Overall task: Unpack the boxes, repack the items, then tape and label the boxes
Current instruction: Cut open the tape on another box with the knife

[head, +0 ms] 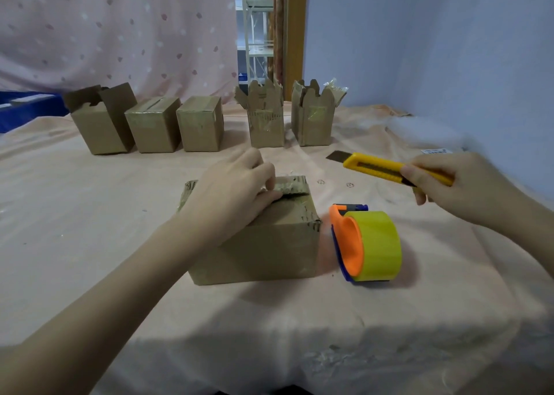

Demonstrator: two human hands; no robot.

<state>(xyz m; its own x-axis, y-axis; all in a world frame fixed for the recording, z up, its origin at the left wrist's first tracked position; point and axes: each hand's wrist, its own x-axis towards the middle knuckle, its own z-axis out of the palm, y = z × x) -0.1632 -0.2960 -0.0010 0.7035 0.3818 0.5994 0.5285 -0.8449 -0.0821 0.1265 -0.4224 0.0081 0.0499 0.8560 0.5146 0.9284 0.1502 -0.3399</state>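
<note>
A cardboard box (263,251) lies on the cloth-covered table in front of me. My left hand (230,191) rests on its top and pinches the edge of the far flap (292,185), which is slightly lifted. My right hand (458,185) grips a yellow utility knife (377,167) with its blade out, held above the table to the right of the box. A tape dispenser (365,245) with an orange core and a yellow-green tape roll stands just right of the box.
Along the back stands a row of small cardboard boxes: an open one (99,125), two closed ones (153,125) (201,125), and two with torn open flaps (266,119) (314,116). White stuffing (425,131) and a label (434,151) lie far right. A blue bin (27,107) sits far left.
</note>
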